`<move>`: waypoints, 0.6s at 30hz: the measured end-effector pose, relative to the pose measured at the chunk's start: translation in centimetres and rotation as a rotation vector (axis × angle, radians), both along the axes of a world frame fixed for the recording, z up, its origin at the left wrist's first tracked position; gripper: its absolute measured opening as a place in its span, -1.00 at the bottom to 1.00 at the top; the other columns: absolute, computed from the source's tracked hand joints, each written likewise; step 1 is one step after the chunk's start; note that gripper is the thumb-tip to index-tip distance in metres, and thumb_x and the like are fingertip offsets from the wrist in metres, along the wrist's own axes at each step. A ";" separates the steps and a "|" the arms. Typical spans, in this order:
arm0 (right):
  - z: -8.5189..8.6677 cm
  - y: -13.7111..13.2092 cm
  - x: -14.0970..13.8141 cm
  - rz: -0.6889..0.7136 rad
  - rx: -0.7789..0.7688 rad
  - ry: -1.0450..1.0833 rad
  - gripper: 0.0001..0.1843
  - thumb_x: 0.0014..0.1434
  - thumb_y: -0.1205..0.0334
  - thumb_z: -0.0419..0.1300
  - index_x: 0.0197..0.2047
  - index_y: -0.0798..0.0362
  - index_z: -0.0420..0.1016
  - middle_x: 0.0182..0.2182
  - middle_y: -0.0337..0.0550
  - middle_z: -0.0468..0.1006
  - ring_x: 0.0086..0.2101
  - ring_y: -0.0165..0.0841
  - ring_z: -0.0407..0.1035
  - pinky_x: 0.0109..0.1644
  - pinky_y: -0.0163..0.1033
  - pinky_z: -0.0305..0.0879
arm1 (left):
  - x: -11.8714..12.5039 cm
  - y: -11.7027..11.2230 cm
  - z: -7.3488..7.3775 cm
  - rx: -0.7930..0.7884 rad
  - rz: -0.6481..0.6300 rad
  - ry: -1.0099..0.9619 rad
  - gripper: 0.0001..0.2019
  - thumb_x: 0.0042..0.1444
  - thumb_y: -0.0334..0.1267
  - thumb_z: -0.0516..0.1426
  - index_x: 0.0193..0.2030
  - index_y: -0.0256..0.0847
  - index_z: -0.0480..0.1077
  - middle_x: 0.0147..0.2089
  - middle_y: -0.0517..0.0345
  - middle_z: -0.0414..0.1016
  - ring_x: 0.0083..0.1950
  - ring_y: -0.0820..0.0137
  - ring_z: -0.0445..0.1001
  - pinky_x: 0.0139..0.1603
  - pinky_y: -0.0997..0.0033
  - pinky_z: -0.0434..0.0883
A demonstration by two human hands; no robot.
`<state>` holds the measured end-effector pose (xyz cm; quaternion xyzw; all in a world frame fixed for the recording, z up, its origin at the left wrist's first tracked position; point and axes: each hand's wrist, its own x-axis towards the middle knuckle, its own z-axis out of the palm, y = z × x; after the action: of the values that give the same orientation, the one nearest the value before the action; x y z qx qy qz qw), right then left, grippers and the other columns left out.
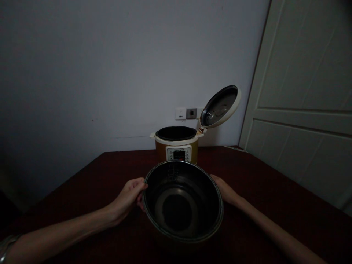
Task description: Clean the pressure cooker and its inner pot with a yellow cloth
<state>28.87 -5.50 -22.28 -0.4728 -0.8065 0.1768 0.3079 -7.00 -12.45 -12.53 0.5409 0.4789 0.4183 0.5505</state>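
Nearest, a metallic band [8,245] shows at the left wrist. The left hand [131,192] grips the left side of a round, dark inner pot [183,203], with the thumb over the rim and the other fingers behind the wall, pinching it. The right hand [226,190] lies against the pot's right side; its fingertips are hidden behind the rim, so I cannot tell whether they close on it.

The pot is between the hands, near the front of the dark red desk [99,176], its mouth tipped towards the viewer; whether its base touches the desk is not visible. No contents show inside. The lining is black with a dull sheen, a darker disc in the middle of the bottom, faint level marks up the far wall and a thin, paler rim.

Beyond it stands a gold-and-white cooker [159,148], its control panel [178,154] facing near. The lid [220,107] is raised, leaning to the right. So the opening part is done, and the pot is outside the cooker, not seated in it. Farther back are wall sockets [180,113], with a pale door [302,88] at the right.
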 end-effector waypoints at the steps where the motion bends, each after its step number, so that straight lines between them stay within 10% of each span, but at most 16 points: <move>1: -0.1 0.4 0.4 -0.061 0.027 0.025 -0.62 0.12 0.24 0.08 0.01 0.07 0.44 -0.08 0.01 0.49 -0.09 -0.21 0.39 0.07 -0.08 0.27 | 0.1 0.0 0.0 0.000 0.003 -0.009 -0.70 -0.04 -0.13 0.14 -0.62 -0.19 0.15 -0.74 0.38 0.16 -0.72 0.57 0.19 -0.68 0.57 0.17; 7: 0.8 1.4 3.1 -0.536 -0.132 0.545 -0.76 0.02 0.21 0.17 -0.21 0.10 0.43 -0.28 -0.07 0.54 -0.21 -0.20 0.45 -0.02 -0.04 0.36 | 0.4 0.2 0.2 -0.017 0.013 -0.062 -0.71 -0.08 -0.16 0.17 -0.62 -0.19 0.14 -0.73 0.40 0.11 -0.70 0.58 0.19 -0.66 0.56 0.19; 13: 2.6 -3.1 0.5 -0.429 -0.644 1.260 -0.89 0.15 0.30 0.09 -0.23 0.12 0.35 -0.47 -0.12 0.55 -0.50 -0.33 0.48 -0.45 -0.25 0.46 | 0.9 0.9 -0.2 -0.020 -0.002 -0.102 -0.73 -0.07 -0.16 0.18 -0.58 -0.20 0.17 -0.69 0.40 0.12 -0.68 0.57 0.20 -0.65 0.56 0.17; 18: 4.6 -6.4 -1.9 -0.522 -0.703 1.440 -0.90 0.24 0.38 0.01 -0.28 0.13 0.33 -0.59 -0.21 0.49 -0.65 -0.45 0.35 -0.60 -0.37 0.35 | 1.7 1.1 -0.3 -0.041 -0.046 -0.113 -0.69 -0.08 -0.13 0.20 -0.59 -0.20 0.15 -0.69 0.40 0.11 -0.68 0.56 0.21 -0.62 0.52 0.22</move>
<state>26.99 -11.93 -17.71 -0.4843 -0.1759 0.5990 0.6129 -5.34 -11.38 -12.87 0.5158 0.4432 0.4255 0.5970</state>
